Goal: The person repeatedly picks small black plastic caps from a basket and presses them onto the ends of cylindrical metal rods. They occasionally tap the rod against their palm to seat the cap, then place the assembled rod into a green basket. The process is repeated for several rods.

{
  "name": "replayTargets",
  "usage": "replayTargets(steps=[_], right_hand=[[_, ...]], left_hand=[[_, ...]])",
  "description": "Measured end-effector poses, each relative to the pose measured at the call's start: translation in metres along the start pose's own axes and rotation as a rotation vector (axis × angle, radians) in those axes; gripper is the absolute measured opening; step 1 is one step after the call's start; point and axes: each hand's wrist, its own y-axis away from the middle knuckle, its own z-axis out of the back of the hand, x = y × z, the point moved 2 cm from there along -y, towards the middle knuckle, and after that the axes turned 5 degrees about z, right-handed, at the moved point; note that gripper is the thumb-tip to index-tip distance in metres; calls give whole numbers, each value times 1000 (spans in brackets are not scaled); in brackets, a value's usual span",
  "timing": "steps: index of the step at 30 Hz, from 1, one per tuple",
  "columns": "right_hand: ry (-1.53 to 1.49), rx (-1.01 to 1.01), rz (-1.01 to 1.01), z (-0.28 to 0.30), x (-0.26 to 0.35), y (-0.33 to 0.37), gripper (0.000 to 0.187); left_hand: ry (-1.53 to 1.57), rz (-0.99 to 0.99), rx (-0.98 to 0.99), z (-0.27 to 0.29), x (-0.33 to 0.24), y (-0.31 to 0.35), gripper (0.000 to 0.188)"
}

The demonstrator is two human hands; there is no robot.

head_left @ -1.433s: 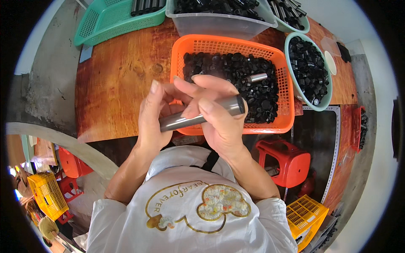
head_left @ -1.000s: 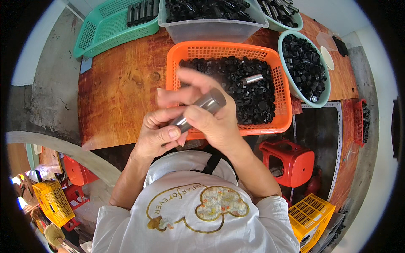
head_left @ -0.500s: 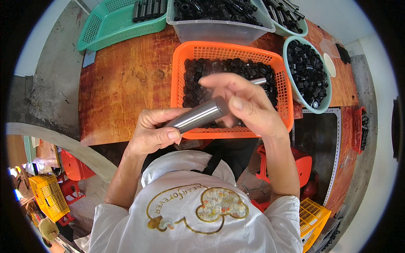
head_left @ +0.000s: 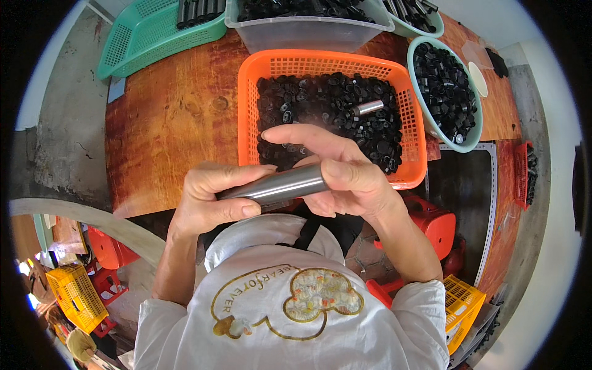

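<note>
A dark grey metallic tube is held nearly level in front of my chest, its right end slightly higher. My left hand pinches the left end between thumb and fingers. At the other end, my right hand has its thumb against the tube and some fingers beneath; the index finger reaches out beyond. Just past my hands stands an orange basket holding many small black plastic caps. A short silver cylinder with a black end lies on the caps. The tube's right end is covered by my right hand.
Behind the basket stands a clear plastic bin of black parts. A green basket with dark tubes is at far left. A pale bowl of black caps sits to the right on the wooden table. A red stool is below right.
My right hand has closed in on the tube's right end, which was in plain sight before. The tube has tilted closer to level and moved slightly left and nearer. The whole view has shifted a little.
</note>
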Motion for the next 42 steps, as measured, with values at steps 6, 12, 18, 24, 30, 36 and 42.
replayTargets(steps=[6, 12, 18, 24, 30, 36, 42], right_hand=[[161, -97, 72, 1, 0, -5, 55], [795, -421, 250, 50, 49, 1, 43], [2062, -209, 159, 120, 77, 12, 30], [2309, 37, 33, 134, 76, 11, 29], [2374, 66, 48, 140, 72, 5, 24], [2370, 90, 115, 139, 77, 14, 17], [2441, 51, 80, 147, 74, 15, 21]], left_hand=[[139, 20, -121, -6, 8, -1, 49], [341, 56, -171, 4, 24, -2, 52], [320, 11, -219, 19, 29, 6, 59], [328, 63, -230, 21, 33, 12, 65], [562, -31, -52, 24, 41, 12, 61], [644, -53, -6, 27, 43, 14, 57], [655, -78, 56, 25, 43, 10, 60]])
